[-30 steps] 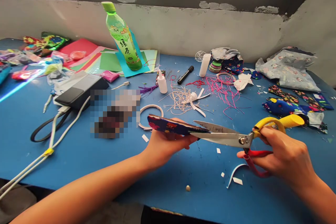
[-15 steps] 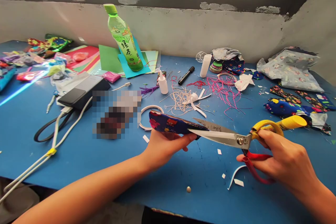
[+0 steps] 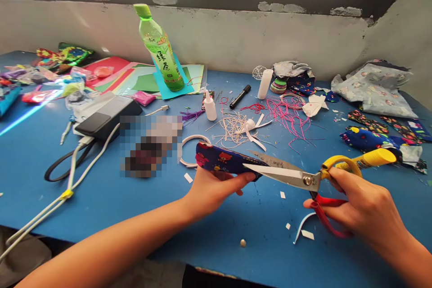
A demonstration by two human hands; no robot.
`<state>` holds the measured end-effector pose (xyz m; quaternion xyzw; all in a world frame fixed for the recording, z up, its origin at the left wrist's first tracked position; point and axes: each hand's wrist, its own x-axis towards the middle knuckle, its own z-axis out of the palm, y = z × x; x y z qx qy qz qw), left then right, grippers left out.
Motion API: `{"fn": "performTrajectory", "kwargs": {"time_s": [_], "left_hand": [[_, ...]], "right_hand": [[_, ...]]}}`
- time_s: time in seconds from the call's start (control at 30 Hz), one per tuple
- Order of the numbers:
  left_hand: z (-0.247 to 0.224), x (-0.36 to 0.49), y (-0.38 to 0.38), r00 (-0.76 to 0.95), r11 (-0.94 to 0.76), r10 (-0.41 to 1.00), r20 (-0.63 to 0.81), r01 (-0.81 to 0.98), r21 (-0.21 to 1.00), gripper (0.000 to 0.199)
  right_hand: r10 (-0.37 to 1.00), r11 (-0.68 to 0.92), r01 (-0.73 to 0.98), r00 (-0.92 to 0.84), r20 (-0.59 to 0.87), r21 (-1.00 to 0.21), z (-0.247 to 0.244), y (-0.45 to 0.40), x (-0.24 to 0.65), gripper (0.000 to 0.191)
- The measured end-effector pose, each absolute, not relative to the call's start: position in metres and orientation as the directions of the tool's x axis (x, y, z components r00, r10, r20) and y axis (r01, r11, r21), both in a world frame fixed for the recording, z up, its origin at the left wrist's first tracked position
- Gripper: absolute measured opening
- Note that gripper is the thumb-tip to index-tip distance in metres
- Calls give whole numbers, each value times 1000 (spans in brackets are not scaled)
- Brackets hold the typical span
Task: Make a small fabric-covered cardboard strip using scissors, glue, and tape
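Left hand (image 3: 204, 191): fingers closed on a dark blue printed cloth piece (image 3: 222, 158), pinched along its lower edge and held up off the bench (image 3: 151, 229), tilted down toward the right. Right hand (image 3: 369, 204): fingers wrapped in the handles of the scissors (image 3: 286, 176), yellow loop above, red loop below. Blades stand parted; the near one crosses in front of the cloth's right end, the far one passes behind its upper edge. Whether an edge bites into the cloth cannot be told. The left thumb lies just under the near blade's tip, so in my judgement the pinch would be safer farther left, with the thumb clear of the blade line. Cutting nearer the pivot should give more control on layered cloth than the tips; small, even closures, with the left fingers turning the cloth to meet the blades, should keep the edge clean. Beyond the left fingers: a white ring (image 3: 195, 137) and a tangle of pale cords (image 3: 232, 128). Beside the right fingers, a yellow tube (image 3: 378, 158); below them, a curved white strip (image 3: 299, 229) and a paper scrap (image 3: 307, 235).
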<state>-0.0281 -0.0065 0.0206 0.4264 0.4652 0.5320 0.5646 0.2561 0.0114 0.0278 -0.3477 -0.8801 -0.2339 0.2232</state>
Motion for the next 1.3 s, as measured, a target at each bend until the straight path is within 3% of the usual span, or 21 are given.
{"fn": "performTrajectory", "kwargs": {"time_s": [0.53, 0.87, 1.3], "left_hand": [[11, -30, -4, 32, 107, 994, -102, -257, 961, 24], [19, -29, -6, -15, 79, 996, -86, -258, 963, 15], [25, -27, -6, 11, 104, 994, -106, -321, 941, 13]], "right_hand": [[461, 615, 699, -695, 552, 365, 33, 11, 257, 44], [519, 663, 700, -686, 510, 266, 29, 9, 253, 53], [556, 560, 764, -633, 538, 321, 25, 6, 253, 55]]}}
